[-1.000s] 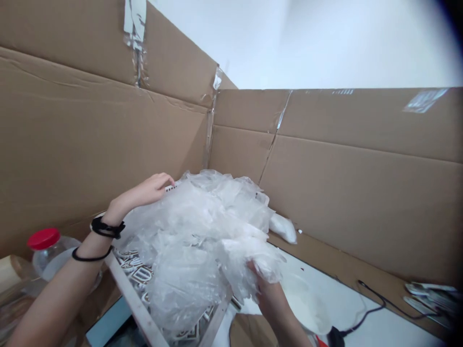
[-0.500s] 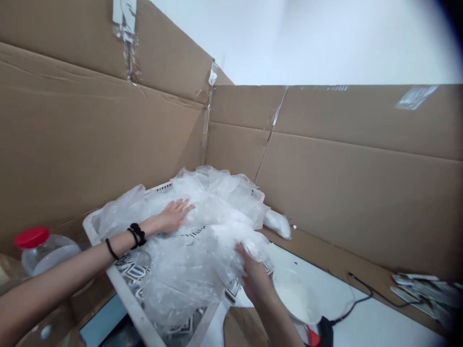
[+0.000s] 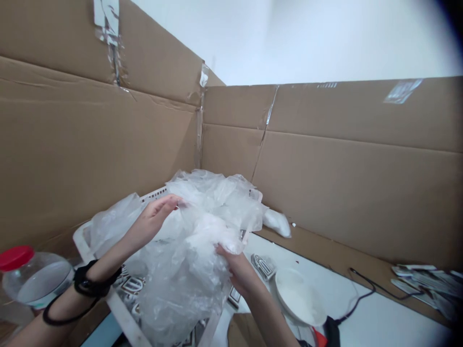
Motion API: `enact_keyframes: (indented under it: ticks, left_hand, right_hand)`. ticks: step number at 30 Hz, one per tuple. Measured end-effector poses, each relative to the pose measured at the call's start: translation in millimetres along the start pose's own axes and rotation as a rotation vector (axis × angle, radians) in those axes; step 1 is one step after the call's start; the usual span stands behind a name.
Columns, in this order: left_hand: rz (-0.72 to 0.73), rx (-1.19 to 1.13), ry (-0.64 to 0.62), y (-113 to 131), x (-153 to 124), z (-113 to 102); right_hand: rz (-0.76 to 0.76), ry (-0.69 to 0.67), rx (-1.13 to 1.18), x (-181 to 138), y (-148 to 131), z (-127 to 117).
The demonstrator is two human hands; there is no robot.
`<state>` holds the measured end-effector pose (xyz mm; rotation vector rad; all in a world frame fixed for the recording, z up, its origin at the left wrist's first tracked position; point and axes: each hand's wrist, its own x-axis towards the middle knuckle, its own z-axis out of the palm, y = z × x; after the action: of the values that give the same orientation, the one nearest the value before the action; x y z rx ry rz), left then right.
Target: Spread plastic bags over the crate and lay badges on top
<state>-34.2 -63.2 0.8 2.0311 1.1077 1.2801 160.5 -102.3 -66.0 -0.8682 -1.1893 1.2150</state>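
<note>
A heap of thin clear plastic bags (image 3: 188, 279) covers most of a white plastic basket (image 3: 125, 315). My left hand (image 3: 157, 217), with dark bands at the wrist, is closed at the fingertips on a fold of the plastic near the heap's middle. At the heap's right side my right hand (image 3: 233, 267) is closed round a bunched part of the bags; its fingertips are partly hidden in the film. Below the bags, small black-and-white lettered pieces (image 3: 132, 285) show inside the basket.
A clear jar with a red lid (image 3: 16, 258) stands at the left. Right of the basket are a lettered piece (image 3: 263, 266), a white round dish (image 3: 298, 296) and a black cable (image 3: 361, 304). Flat packets (image 3: 430, 284) lie far right. Cardboard walls (image 3: 343, 183) rise behind.
My left hand has gone from lying spread on the bags to pinching them, wrist raised. My right hand has moved left, drawing the bunched plastic inward. The lettered piece by the dish is uncovered.
</note>
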Motion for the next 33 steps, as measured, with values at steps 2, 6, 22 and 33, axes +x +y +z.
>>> enact_keyframes:
  ticks: [2, 6, 22, 33]
  left_hand:
    - [0.061, 0.062, -0.009, -4, -8, -1]
    - [0.051, 0.232, 0.259, 2, -15, -15]
    - [0.238, 0.748, 0.498, 26, 20, 2]
    - [0.195, 0.431, 0.633, -9, 40, -21]
  right_hand:
    - [0.097, -0.054, 0.068, 2, 1, 0]
    - [0.035, -0.283, -0.125, 10, 3, -8]
    - [-0.151, -0.057, -0.185, 38, -23, 51]
    - [-0.084, 0.066, 0.239, 81, -8, 41]
